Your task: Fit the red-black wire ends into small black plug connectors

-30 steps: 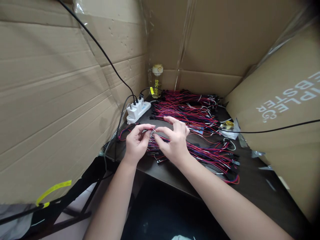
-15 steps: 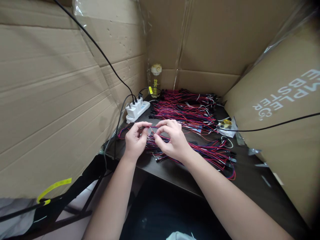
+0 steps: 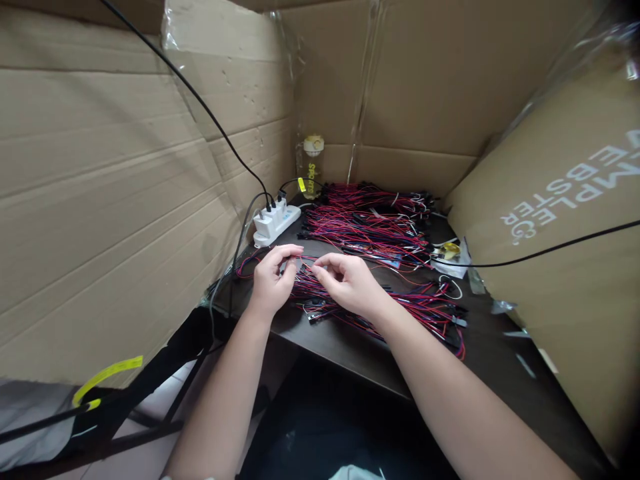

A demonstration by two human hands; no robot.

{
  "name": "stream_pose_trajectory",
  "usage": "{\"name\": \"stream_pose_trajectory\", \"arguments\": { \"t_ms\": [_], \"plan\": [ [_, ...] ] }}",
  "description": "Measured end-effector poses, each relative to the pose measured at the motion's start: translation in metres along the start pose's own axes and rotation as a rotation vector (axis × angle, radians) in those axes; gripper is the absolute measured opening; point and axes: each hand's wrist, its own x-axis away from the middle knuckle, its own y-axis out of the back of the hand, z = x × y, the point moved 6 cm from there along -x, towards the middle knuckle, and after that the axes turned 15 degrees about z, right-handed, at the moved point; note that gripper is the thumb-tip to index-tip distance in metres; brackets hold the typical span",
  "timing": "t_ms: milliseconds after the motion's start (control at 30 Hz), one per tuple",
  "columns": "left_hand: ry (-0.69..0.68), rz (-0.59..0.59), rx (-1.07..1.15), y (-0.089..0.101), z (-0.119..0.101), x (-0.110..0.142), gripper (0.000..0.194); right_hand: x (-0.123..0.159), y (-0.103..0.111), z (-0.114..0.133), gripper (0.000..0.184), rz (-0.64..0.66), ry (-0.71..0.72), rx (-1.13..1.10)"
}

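Note:
My left hand (image 3: 273, 277) is closed in a pinch, its index finger and thumb at the end of a thin wire (image 3: 307, 260). Close by on the right, my right hand (image 3: 347, 280) is also pinched, fingertips at the same wire, with a small gap between the hands. The wire is so fine that its exact ends cannot be made out. Beneath and behind the hands a bundle of red and dark blue wires (image 3: 415, 310) with black connectors lies along the front of the dark table (image 3: 330, 343).
Further back lie more wire bundles (image 3: 370, 227). A white power strip (image 3: 275, 223) with plugged-in black cables stands at left. A bottle (image 3: 313, 167) with yellow lettering is in the back corner. Cardboard walls (image 3: 125, 200) enclose the table; a small plastic bag (image 3: 453, 260) lies at right.
My right hand's fingers have curled and dropped slightly, the raised fingers folding in. My left hand stays almost where it was. The view has shifted slightly.

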Motion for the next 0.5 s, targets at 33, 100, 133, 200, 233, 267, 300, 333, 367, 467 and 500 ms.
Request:
{"name": "stream_pose_trajectory", "arguments": {
  "t_ms": [33,100,133,200,233,267,300,333,367,467,500],
  "plan": [
    [-0.002,0.008,-0.008,0.000,-0.001,0.000,0.018,0.000,0.003,0.000,0.022,-0.011,-0.003,-0.009],
    [0.012,0.025,-0.005,-0.001,-0.001,0.001,0.018,0.001,0.008,0.000,0.025,-0.033,-0.008,-0.027],
    [0.022,0.037,0.000,-0.002,0.000,0.001,0.019,0.001,0.009,0.001,0.026,-0.044,-0.009,-0.040],
    [0.039,0.069,0.006,-0.003,0.000,0.001,0.019,0.002,0.011,0.002,0.027,-0.065,-0.008,-0.073],
    [0.043,0.081,0.006,-0.004,-0.001,0.000,0.019,0.002,0.011,0.003,0.027,-0.072,-0.007,-0.087],
    [0.048,0.090,0.006,-0.004,-0.001,0.000,0.018,0.003,0.011,0.002,0.027,-0.078,-0.008,-0.095],
    [0.054,0.093,0.008,-0.004,-0.001,0.000,0.018,0.003,0.010,0.002,0.027,-0.083,-0.009,-0.096],
    [0.062,0.092,0.017,-0.004,-0.001,0.000,0.017,0.003,0.010,0.001,0.027,-0.088,-0.012,-0.089],
    [0.071,0.085,0.031,-0.003,-0.001,0.000,0.018,0.003,0.010,-0.001,0.027,-0.095,-0.014,-0.080],
    [0.093,0.070,0.078,-0.002,0.000,0.000,0.020,-0.002,0.015,-0.002,0.023,-0.101,-0.017,-0.036],
    [0.097,0.068,0.089,-0.002,0.001,0.000,0.021,-0.004,0.019,0.002,0.020,-0.106,-0.012,-0.008]
  ]
}}
